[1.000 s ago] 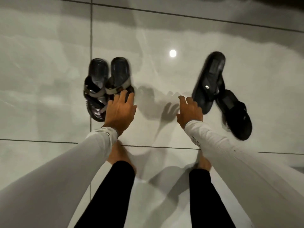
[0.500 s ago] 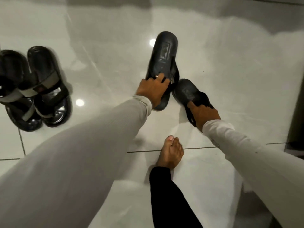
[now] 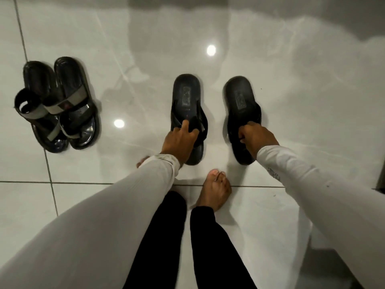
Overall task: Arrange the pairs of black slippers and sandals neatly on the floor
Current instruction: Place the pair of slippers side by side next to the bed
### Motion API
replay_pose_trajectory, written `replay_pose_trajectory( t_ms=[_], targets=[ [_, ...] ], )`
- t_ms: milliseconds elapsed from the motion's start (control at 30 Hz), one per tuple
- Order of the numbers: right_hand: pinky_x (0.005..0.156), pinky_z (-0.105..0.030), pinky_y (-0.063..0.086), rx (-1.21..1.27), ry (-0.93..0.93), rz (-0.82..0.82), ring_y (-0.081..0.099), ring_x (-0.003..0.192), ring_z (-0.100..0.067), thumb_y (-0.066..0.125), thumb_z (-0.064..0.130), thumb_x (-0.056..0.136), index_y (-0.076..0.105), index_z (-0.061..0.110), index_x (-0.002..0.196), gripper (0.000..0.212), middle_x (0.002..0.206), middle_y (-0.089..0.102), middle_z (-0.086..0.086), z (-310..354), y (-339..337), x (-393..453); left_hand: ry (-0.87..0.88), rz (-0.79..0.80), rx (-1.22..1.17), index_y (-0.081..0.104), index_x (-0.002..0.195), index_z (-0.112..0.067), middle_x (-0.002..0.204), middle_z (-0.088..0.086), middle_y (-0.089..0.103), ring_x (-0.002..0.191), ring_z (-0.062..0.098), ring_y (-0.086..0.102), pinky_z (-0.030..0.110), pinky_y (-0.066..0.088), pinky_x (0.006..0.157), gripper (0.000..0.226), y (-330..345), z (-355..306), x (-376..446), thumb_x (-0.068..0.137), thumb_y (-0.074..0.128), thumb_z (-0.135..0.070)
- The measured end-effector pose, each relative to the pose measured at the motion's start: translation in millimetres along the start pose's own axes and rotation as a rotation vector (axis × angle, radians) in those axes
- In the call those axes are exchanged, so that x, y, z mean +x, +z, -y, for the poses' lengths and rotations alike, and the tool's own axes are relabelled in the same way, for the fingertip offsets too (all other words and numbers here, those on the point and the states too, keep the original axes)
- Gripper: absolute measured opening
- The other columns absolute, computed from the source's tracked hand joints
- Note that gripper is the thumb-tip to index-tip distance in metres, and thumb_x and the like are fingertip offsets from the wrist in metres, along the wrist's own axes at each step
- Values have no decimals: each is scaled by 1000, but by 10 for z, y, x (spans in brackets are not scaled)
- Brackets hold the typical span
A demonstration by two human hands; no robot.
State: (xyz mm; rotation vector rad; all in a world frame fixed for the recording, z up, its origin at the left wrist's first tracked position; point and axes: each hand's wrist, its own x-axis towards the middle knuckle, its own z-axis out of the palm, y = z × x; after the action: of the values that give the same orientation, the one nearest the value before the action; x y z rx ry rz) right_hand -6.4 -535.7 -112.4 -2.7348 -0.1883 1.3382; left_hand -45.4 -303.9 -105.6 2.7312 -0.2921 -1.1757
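Left hand (image 3: 179, 138) and right hand (image 3: 255, 136) each grip a black rubber flip-flop (image 3: 186, 101) (image 3: 241, 109) by its straps on the glossy tiled floor (image 3: 291, 80); uneven release risks a skewed, gapped pair.

**One head-worn view, looking steeply down at the floor**

There is a single view, from a wide-angle camera on the person's head. It faces forward and sharply down onto the tiled floor (image 3: 291, 101), so the person's own sleeves, legs and a bare foot (image 3: 215, 190) fill the lower half of the frame. The floor lies close below, within arm's reach. Tile joints bend toward the edges, showing the wide lens. No second view shares the scene.
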Motion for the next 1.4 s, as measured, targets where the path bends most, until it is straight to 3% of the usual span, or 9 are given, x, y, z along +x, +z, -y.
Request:
replay_pose_trajectory(
  t_ms=[133,267,400,533,667,1000,1400],
  targets=[
    [77,-37,51,38,-49,-47,60,97,-34,55,11,93,59,13,108,15,115,56,-13,321,-69,119,46,-29,-41,51,136,-12,143,20,42,108,44,66,49,57,94,36,-140,-9,79,101,49,-15],
    [82,-42,53,151,33,-101,59,100,-34,53,10,94,56,12,112,18,118,54,-12,592,-186,109,142,46,-43,51,142,-14,143,17,43,111,45,65,53,54,98,41,-401,79,171,102,45,-17],
    [85,-45,52,119,89,-122,52,112,-37,63,9,86,47,14,131,48,132,46,-14,683,-258,41,135,209,-21,29,159,-25,166,18,20,125,48,59,58,50,105,63,-573,156,247,100,50,-14],
    [111,-52,31,-31,121,-41,19,147,-38,64,19,87,22,22,154,79,160,19,-19,681,-231,98,-3,272,-36,11,162,-33,170,19,0,127,48,58,57,49,107,83,-638,127,441,97,58,-15],
    [116,-62,17,-5,125,40,-3,153,-35,59,22,93,2,26,158,86,166,-2,-14,575,-158,168,-95,324,-100,13,161,-40,170,19,-9,132,52,53,57,46,111,80,-609,-85,574,98,58,-19],
    [115,-61,25,39,128,12,3,152,-37,63,23,91,7,28,157,86,166,3,-12,-462,-705,528,-128,249,-172,17,160,-41,170,14,-7,136,55,45,59,43,113,71,-971,-1026,1266,100,55,-28],
    [112,-67,21,-5,183,18,9,151,-36,68,29,83,19,33,152,85,165,13,-9,-1808,-1445,835,-132,183,-207,16,160,-41,169,19,-1,132,55,50,57,48,109,71,-1445,-2267,2039,101,55,-38]
  ],
)
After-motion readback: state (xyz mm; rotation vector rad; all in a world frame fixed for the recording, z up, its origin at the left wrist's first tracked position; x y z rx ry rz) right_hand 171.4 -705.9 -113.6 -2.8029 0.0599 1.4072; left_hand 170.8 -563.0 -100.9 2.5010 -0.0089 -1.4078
